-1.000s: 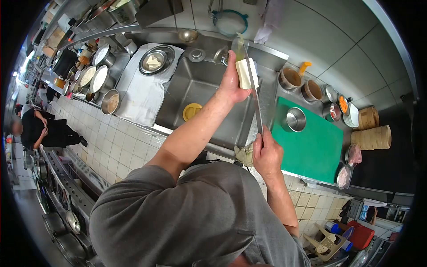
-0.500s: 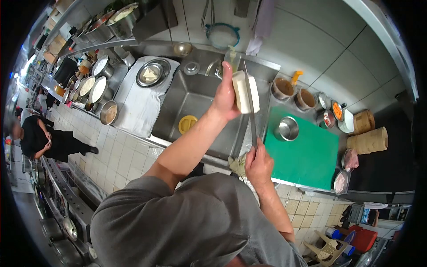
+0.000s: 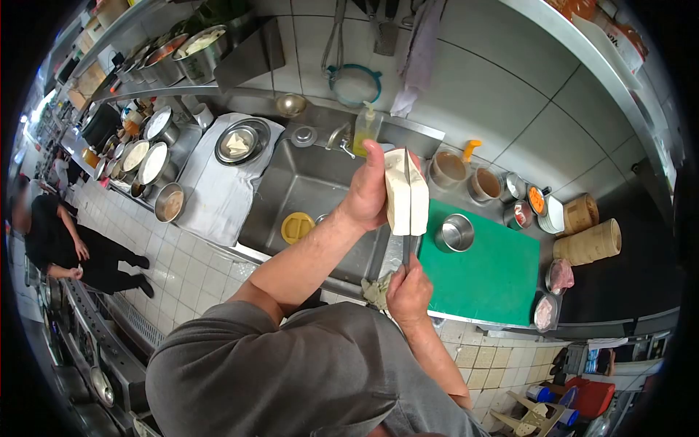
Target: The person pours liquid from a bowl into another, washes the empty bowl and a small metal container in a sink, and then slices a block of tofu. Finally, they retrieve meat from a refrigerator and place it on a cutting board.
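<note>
A white block of tofu (image 3: 397, 200) rests in my left hand (image 3: 365, 191), above the right side of the sink, with my thumb up along its near side and my fingers mostly hidden behind it. My right hand (image 3: 411, 293) grips the handle of a knife (image 3: 406, 253). Its blade sits in the tofu lengthwise, and a gap splits the block into two upright slabs. Below and to the right, a steel cup (image 3: 455, 233) stands on a green cutting board (image 3: 484, 280).
The steel sink (image 3: 287, 197) holds a yellow round item (image 3: 298, 228). A soap bottle (image 3: 368, 125) stands by the tap (image 3: 339, 138). Left, a white cloth (image 3: 218, 189) carries a plate of white pieces (image 3: 239, 143). Bamboo steamers (image 3: 588, 242) stand right. A person (image 3: 69, 240) stands far left.
The knife has gone from lying against the tofu to being inside it, and the block now shows a split. Both hands sit lower in view; the camera view has shifted.
</note>
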A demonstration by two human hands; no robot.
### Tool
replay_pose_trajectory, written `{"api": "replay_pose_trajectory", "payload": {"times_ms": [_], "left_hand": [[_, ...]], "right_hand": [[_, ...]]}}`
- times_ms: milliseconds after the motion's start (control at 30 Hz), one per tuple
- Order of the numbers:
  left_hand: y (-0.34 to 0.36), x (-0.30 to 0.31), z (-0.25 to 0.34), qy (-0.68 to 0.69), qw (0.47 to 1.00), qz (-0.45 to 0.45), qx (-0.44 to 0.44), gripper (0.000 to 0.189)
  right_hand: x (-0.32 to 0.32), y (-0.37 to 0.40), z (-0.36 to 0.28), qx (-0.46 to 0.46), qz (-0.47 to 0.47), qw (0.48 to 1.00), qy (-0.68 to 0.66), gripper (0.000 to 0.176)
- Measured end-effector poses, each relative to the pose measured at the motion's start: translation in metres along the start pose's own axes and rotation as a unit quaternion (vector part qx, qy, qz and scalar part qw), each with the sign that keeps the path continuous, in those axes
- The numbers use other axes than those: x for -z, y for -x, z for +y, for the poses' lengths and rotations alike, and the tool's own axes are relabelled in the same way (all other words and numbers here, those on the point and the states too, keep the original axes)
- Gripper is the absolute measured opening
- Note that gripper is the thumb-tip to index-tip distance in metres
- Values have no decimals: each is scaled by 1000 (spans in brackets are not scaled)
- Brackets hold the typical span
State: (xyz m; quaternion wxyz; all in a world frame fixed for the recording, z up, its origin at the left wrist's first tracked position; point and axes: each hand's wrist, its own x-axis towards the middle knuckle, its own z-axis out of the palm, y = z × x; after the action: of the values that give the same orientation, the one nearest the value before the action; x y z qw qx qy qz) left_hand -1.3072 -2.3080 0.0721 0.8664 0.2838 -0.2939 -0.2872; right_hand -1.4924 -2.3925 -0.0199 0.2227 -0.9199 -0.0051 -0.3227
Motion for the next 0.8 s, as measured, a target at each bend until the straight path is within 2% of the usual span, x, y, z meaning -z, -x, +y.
{"api": "replay_pose_trajectory", "payload": {"times_ms": [100, 300, 367, 467, 500, 567, 600, 700, 767, 800], "left_hand": [[-1, 2, -7, 24, 999, 17, 16, 90], [-3, 13, -17, 45, 998, 31, 42, 87], [-4, 19, -21, 43, 998, 32, 44, 86], [-6, 31, -32, 66, 994, 52, 77, 84], [-7, 36, -37, 81, 989, 83, 93, 83], [-8, 46, -51, 97, 982, 112, 117, 82], [-9, 51, -60, 126, 973, 145, 131, 80], [-14, 69, -86, 160, 940, 222, 202, 78], [-17, 65, -87, 155, 935, 229, 222, 83], [-16, 62, -82, 194, 938, 176, 226, 87]], "right_hand": [[-3, -2, 0, 15, 18, 999, 29, 36], [1, -5, -7, -53, -21, 998, 18, 34], [6, -8, -11, -113, -78, 991, 8, 33], [7, -9, -8, -144, -135, 979, 42, 35], [7, -9, -7, -147, -136, 979, 42, 35], [10, -11, -1, -189, -216, 958, 28, 32], [8, -9, 6, -198, -213, 956, 29, 32], [2, 2, 28, -238, -235, 942, -4, 29], [9, -3, 36, -228, -242, 939, -92, 25], [21, -8, 36, -236, -242, 933, -121, 21]]}}
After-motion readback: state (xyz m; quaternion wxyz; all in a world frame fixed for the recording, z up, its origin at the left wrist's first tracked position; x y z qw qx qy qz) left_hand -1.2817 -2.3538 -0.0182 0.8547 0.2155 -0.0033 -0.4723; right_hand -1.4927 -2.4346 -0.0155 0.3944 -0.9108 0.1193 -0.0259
